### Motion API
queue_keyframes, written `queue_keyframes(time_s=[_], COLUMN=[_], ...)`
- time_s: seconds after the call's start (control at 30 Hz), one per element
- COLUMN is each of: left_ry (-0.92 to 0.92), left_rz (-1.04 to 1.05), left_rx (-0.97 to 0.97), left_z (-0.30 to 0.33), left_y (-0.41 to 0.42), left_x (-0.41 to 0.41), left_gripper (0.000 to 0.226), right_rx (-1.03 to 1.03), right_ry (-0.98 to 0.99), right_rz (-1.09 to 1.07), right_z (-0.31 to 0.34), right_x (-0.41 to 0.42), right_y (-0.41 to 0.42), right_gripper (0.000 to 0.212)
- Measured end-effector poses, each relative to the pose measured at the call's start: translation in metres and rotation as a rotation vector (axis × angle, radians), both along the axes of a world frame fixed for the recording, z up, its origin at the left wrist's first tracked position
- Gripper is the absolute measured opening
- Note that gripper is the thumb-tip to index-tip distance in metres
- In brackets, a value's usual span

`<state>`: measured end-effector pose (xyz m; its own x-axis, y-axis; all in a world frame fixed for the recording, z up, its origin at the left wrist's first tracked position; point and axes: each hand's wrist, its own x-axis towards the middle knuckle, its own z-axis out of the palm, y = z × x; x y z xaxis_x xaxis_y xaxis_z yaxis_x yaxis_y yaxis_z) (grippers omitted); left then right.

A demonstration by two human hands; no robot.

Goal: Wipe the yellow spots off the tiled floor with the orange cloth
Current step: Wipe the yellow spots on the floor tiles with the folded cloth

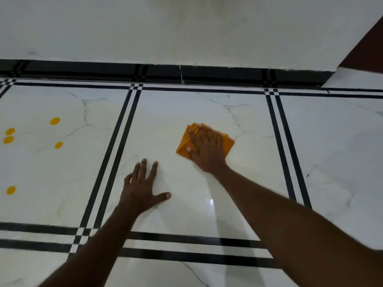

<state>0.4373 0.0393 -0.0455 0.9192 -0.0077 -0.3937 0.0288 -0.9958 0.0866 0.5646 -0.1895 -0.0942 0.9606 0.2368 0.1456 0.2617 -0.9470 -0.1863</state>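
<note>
Right hand (205,150) lies with fingers spread flat on the folded orange cloth (224,145), pressing it onto the glossy white tiled floor (207,214) for wiping contact. Left hand (143,190), fingers splayed, braces on bare tile (likely for balance). Five yellow oval spots (55,121) remain on the left tile, well apart from the cloth.

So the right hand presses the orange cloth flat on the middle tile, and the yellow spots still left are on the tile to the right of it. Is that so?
Not quite. The head view shows the remaining yellow spots on the tile to the left, not the right. The rest holds: the right hand presses the orange cloth flat on the middle tile.
</note>
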Motion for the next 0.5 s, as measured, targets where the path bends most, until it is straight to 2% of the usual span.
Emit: queue_keyframes(time_s=[0.1, 0.17, 0.23, 0.3, 0.4, 0.43, 0.5], left_ry=[-0.029, -0.001, 0.026, 0.048, 0.063, 0.061, 0.048], left_rz=[0.003, 0.016, 0.024, 0.011, -0.031, -0.039, -0.050], left_rx=[0.008, 0.002, -0.003, -0.005, 0.006, 0.006, 0.009], left_z=[-0.002, -0.002, 0.000, 0.001, -0.001, -0.002, -0.005], left_y=[0.004, 0.002, 0.001, 0.003, 0.009, 0.011, 0.015], left_x=[-0.001, -0.001, 0.001, 0.004, 0.005, 0.005, 0.004], left_gripper=[0.122, 0.124, 0.125, 0.125, 0.121, 0.122, 0.123], right_rx=[0.056, 0.103, 0.111, 0.112, 0.029, 0.018, 0.073], right_ry=[0.007, -0.059, -0.020, 0.034, 0.093, 0.063, 0.006], right_rz=[-0.309, -0.480, -0.608, -0.488, -0.108, -0.101, -0.292], right_z=[-0.002, 0.007, 0.015, 0.019, 0.012, 0.006, 0.002], right_x=[0.004, -0.044, -0.095, -0.102, -0.036, -0.015, -0.004], right_y=[-0.048, -0.052, -0.023, 0.010, 0.018, 0.007, -0.018], right_gripper=[0.067, 0.067, 0.070, 0.072, 0.068, 0.067, 0.066])
